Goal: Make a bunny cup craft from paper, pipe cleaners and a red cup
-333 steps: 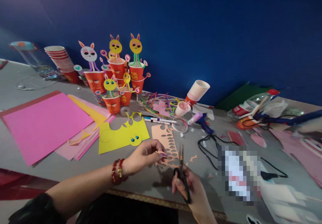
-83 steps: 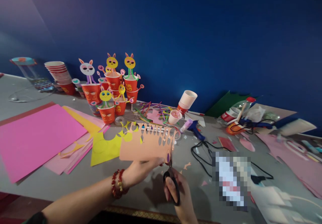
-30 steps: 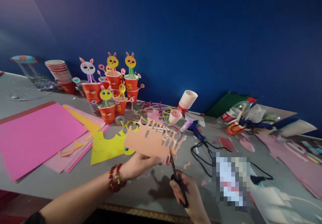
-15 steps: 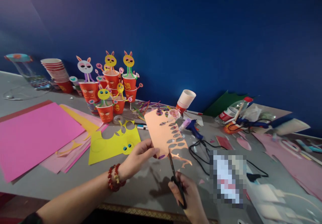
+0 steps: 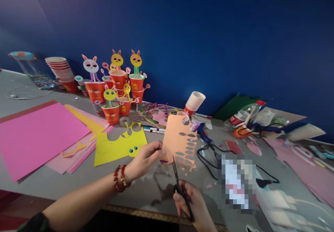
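Between thumb and fingers, my left hand (image 5: 146, 158) pinches the lower left side of a peach-coloured sheet of card (image 5: 174, 133). Oval holes run down the card's right side, and a purple drawn oval shows at its lower left corner. My right hand (image 5: 191, 199) grips black-handled scissors (image 5: 180, 186), their blades pointing up at the card's lower edge. Left of the card lies a yellow sheet (image 5: 112, 152) with round cut-outs and two drawn blue eyes.
Red paper cups (image 5: 111, 114) with paper bunny figures stand at the back left. Pink sheets (image 5: 44, 131) lie at left. A blue glue gun (image 5: 204, 134), its black cable (image 5: 206, 162), a tilted cup stack (image 5: 194, 101) and a plastic bottle (image 5: 246, 113) are to the right.
The peach card has turned more upright and shifted slightly right in my left hand. The scissors stay at its lower edge. The whole view has shifted a little.
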A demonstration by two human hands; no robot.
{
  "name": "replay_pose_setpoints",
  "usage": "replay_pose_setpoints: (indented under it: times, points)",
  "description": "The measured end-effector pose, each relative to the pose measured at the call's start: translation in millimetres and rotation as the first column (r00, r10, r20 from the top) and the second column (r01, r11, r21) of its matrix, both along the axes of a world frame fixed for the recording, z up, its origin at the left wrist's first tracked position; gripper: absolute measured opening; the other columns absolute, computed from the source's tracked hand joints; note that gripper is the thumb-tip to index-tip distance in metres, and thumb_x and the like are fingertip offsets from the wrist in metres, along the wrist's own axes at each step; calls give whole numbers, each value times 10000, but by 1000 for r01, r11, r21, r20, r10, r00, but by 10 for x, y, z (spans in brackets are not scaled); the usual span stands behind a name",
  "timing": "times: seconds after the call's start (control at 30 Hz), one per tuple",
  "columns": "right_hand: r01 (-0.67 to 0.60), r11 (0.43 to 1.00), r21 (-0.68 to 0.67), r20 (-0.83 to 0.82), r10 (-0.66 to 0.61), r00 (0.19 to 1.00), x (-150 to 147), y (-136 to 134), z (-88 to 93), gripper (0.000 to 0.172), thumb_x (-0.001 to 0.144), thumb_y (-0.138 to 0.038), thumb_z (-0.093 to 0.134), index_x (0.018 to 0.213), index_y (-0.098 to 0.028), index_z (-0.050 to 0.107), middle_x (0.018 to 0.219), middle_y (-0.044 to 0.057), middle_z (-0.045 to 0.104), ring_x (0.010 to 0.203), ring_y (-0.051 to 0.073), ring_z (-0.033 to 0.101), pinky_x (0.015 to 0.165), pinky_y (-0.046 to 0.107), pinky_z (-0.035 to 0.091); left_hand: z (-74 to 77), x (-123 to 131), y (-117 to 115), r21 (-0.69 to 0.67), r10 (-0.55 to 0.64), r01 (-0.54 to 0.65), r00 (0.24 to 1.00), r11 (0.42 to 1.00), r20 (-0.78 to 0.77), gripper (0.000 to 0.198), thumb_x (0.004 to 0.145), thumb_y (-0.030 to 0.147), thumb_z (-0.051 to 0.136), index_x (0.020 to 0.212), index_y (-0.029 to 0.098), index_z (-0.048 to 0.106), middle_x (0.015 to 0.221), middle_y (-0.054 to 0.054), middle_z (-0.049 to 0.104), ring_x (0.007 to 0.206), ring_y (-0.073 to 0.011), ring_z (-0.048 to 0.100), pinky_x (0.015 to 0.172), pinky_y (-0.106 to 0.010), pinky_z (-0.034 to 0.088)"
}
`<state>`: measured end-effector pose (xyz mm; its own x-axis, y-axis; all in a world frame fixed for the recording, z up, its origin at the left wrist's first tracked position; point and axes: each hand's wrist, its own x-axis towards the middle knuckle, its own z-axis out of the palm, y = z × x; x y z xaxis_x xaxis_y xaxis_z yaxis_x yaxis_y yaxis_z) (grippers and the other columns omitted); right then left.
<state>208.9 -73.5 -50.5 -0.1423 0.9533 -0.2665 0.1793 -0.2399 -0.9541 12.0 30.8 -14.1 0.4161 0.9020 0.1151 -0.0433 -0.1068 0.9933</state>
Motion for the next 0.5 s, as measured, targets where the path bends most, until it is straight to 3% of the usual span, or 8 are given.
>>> replay_pose_setpoints:
  times: [0.17, 0.33, 0.5]
  points:
    - [-32, 999, 29, -16, 32, 999, -34, 15, 6, 602, 728, -785, 632, 636, -211, 473, 434, -45, 468, 406, 95, 400, 440, 219, 281, 30, -18, 24, -37, -51, 52, 999, 998, 14, 280, 866, 411, 542, 704, 188, 490, 666, 42, 447, 647, -119, 410, 629, -235, 368]
    - [4, 996, 84, -72, 2, 997, -139, 25, -96, 573, 781, -755, 601, 657, -210, 473, 416, -64, 442, 373, 73, 335, 431, 218, 243, 41, -2, 5, -100, -22, 33, 994, 994, 110, 328, 867, 463, 591, 713, 186, 511, 680, 32, 506, 673, -128, 482, 657, -235, 417]
    - [101, 979, 179, -101, -84, 991, -273, 31, -165, 562, 796, -740, 587, 626, -215, 478, 399, -54, 434, 377, 86, 358, 429, 224, 246, 27, 3, -86, -56, -79, 92, 977, 994, 200, 333, 902, 502, 588, 954, 175, 616, 953, -45, 653, 925, -198, 592, 857, -297, 477]
